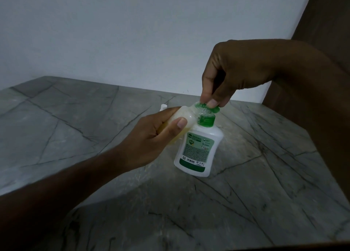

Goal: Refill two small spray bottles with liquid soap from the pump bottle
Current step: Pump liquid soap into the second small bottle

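Observation:
A white pump bottle with a green label and green collar stands on the grey marble counter. From above, my right hand pinches its green pump head with fingertips and thumb. My left hand grips a small translucent spray bottle holding yellowish liquid, tilted so that its open end meets the pump nozzle. Foam or bubbles show at the green neck. Behind my left hand a small white piece peeks out; what it is cannot be told.
A pale wall rises behind the counter, and a dark wooden panel stands at the right. The counter's front edge runs along the bottom right. The light is dim.

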